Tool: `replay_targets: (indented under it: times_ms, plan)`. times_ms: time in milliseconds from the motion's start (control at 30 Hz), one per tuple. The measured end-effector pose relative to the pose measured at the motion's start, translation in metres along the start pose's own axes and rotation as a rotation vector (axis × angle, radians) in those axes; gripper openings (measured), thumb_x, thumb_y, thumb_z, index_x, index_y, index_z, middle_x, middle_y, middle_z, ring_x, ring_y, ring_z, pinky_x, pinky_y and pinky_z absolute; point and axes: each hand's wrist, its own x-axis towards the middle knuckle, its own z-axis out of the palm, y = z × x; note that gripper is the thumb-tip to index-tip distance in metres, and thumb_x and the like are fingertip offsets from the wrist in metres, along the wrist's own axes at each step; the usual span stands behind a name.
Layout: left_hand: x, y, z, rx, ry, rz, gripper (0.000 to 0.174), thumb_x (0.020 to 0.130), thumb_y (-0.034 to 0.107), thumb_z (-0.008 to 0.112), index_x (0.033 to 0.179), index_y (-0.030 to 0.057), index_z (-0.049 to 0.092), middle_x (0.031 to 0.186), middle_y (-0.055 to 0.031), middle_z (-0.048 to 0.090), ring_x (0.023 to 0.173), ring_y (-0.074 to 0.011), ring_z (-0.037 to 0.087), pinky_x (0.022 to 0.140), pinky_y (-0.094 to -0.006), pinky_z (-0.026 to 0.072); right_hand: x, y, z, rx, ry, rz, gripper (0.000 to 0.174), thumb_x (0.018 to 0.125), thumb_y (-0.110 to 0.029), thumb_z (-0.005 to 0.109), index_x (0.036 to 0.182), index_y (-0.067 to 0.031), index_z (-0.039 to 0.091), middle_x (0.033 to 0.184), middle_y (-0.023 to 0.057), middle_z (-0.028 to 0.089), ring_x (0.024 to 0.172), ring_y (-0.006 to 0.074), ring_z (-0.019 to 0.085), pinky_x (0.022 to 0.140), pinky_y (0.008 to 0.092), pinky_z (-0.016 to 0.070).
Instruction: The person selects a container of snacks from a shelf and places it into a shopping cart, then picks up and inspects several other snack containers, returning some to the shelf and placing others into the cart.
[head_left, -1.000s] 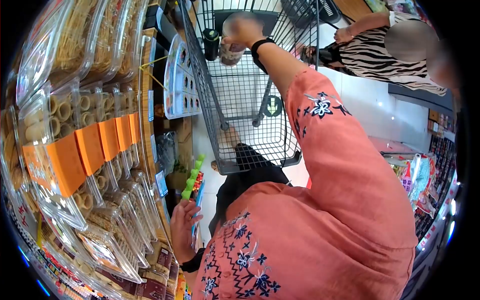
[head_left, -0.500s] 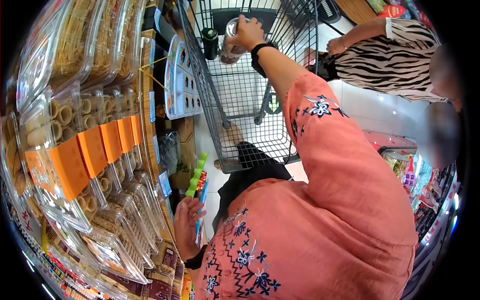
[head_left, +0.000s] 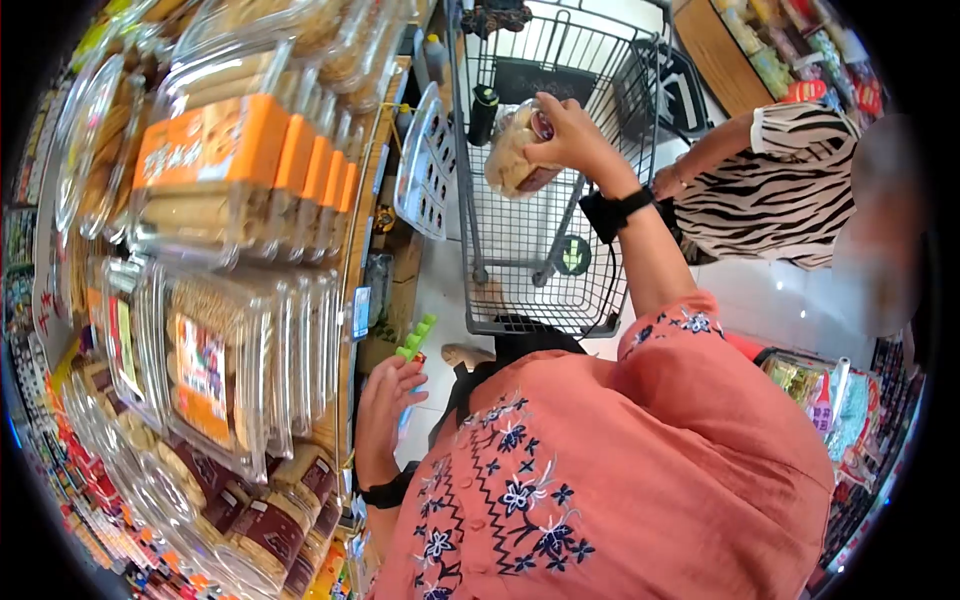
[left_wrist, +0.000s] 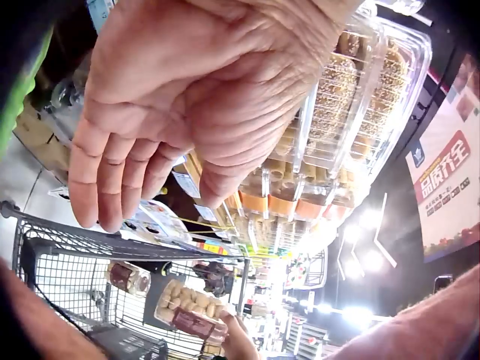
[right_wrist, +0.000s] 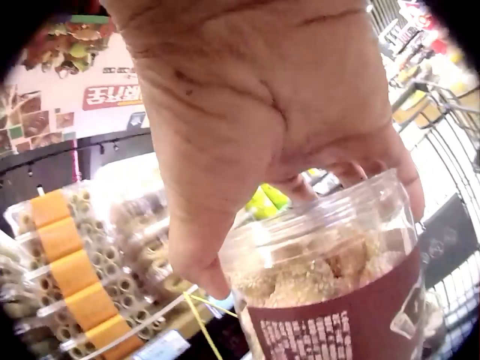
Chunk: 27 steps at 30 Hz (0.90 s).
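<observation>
My right hand (head_left: 575, 140) grips a clear plastic jar (right_wrist: 330, 277) around its top, thumb on one side and fingers on the other. The jar has a maroon label and pale, crumbly biscuits inside. Seen from the head, it is tilted over the shopping cart (head_left: 470, 250). A second jar with a maroon label (left_wrist: 120, 276) appears inside the cart in the left wrist view. My left hand (left_wrist: 202, 97) holds nothing, palm showing and fingers loosely extended. It hangs beside the shelf edge, near a green scalloped strip (head_left: 416, 338).
Stacked clear boxes of snacks with orange bands (head_left: 215, 145) fill the shelf at left. A black bottle (head_left: 483, 112) stands at the cart's left side. A person in a zebra-striped top (head_left: 765, 190) is close to the cart's right side. A sign board (head_left: 424, 165) juts from the shelf.
The head view has shifted, so the cart sits further right and lower. My right arm has drawn back toward my body, and the jar has tilted, showing more of its side. My left hand stays by the shelf.
</observation>
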Motion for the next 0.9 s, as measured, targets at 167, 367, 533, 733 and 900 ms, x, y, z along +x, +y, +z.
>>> replay_targets:
  times_ms: [167,367,533,733,900]
  plan:
    - [-0.016,0.001,-0.013,0.033,-0.115,0.092,0.052,0.109,0.038,0.049,0.141,-0.0035,0.047,0.129,-0.0181,0.061,0.115,-0.0263,0.065,0.094,-0.0402,0.0560,-0.054,-0.091,-0.073,0.141,-0.093,-0.212,0.097,0.065,-0.043,0.078,0.149,-0.0030,0.048,0.121,0.0279,0.058,0.112,0.0431,0.058,0.099,0.0417,0.0487]
    - [-0.038,0.020,-0.015,0.006,-0.266,0.280,0.055,0.108,0.039,0.051,0.142,-0.0040,0.046,0.133,-0.0194,0.060,0.120,-0.0283,0.063,0.098,-0.0422,0.0551,-0.107,-0.185,-0.147,0.253,-0.343,-0.535,0.097,0.073,-0.035,0.082,0.155,-0.0054,0.041,0.135,0.0139,0.055,0.122,0.0234,0.056,0.105,0.0351,0.0451]
    - [-0.063,0.033,-0.020,-0.096,-0.507,0.432,0.081,0.103,0.058,0.052,0.151,-0.0055,0.037,0.141,-0.0227,0.054,0.126,-0.0327,0.059,0.102,-0.0455,0.0517,-0.143,-0.261,-0.185,0.342,-0.428,-0.811,0.102,0.068,-0.035,0.085,0.156,-0.0066,0.041,0.138,0.0110,0.057,0.125,0.0199,0.055,0.106,0.0333,0.0431]
    - [-0.124,0.042,-0.017,-0.249,-0.574,0.664,0.106,0.094,0.077,0.046,0.159,-0.0025,0.023,0.158,-0.0226,0.039,0.142,-0.0382,0.046,0.111,-0.0587,0.0448,-0.155,-0.340,-0.195,0.330,-0.401,-1.195,0.089,0.074,-0.033,0.085,0.149,-0.0057,0.046,0.124,0.0129,0.063,0.109,0.0224,0.063,0.095,0.0352,0.0508]
    - [-0.155,0.038,-0.019,-0.389,-0.451,0.863,0.104,0.091,0.083,0.044,0.162,0.0093,0.025,0.163,-0.0154,0.035,0.148,-0.0403,0.037,0.111,-0.0729,0.0362,-0.177,-0.407,-0.184,0.203,-0.368,-1.302,0.091,0.073,-0.043,0.083,0.147,-0.0037,0.048,0.122,0.0200,0.064,0.105,0.0307,0.066,0.092,0.0378,0.0524]
